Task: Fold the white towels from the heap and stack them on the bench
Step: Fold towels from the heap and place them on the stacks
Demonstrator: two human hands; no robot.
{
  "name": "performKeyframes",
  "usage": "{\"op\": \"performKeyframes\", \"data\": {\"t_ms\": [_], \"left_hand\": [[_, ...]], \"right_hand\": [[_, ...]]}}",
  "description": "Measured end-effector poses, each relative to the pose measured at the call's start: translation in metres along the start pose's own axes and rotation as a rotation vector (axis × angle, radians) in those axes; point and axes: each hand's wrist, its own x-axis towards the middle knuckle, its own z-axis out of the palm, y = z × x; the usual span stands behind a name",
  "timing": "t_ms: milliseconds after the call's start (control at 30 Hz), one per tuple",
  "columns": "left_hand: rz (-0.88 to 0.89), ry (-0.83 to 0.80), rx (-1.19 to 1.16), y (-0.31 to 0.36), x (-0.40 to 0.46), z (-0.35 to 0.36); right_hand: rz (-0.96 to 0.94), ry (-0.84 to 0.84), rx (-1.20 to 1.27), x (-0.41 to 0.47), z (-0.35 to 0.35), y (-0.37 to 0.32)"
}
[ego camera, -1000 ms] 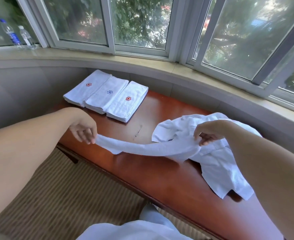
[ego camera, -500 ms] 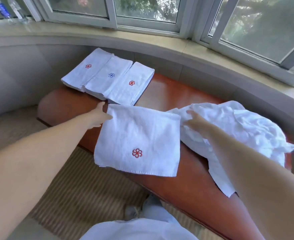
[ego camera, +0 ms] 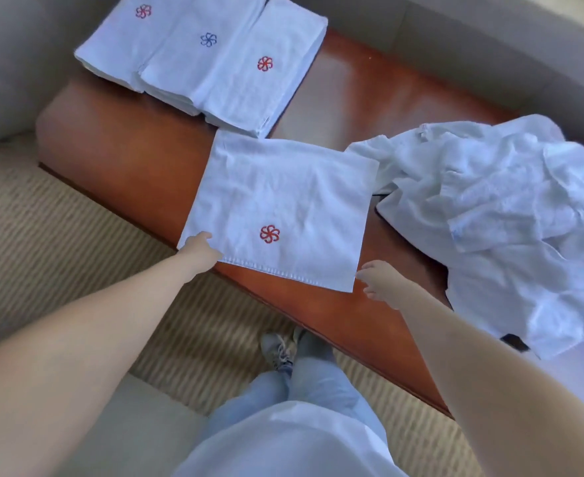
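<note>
A white towel with a red flower mark lies spread flat on the brown wooden bench, its near edge at the bench's front edge. My left hand pinches the towel's near left corner, thumb on top. My right hand hovers just right of the near right corner with its fingers loosely bent, holding nothing. The heap of crumpled white towels lies on the bench's right part. Three stacks of folded towels sit side by side at the far left.
A grey padded wall curves behind the bench. Striped beige carpet covers the floor in front. My legs and a grey shoe stand close to the bench's front edge. A small dark object peeks from under the heap.
Both hands moved from the towel's far corners to its near corners. The towel has slid fully onto the bench. My view tilted down, so the windows left the frame.
</note>
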Motion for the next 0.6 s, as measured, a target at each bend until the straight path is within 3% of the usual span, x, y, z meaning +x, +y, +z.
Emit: {"op": "performKeyframes", "data": {"t_ms": [133, 367, 600], "left_hand": [[-0.029, 0.094, 0.015, -0.018, 0.019, 0.011], [-0.104, 0.192, 0.001, -0.036, 0.040, 0.005], [-0.122, 0.031, -0.024, -0.046, 0.037, 0.022]], "right_hand": [[0.105, -0.020, 0.147, 0.006, 0.030, 0.006], [0.008, 0.172, 0.139, 0.028, 0.042, 0.019], [-0.026, 0.439, -0.053, 0.032, 0.012, 0.048]]}}
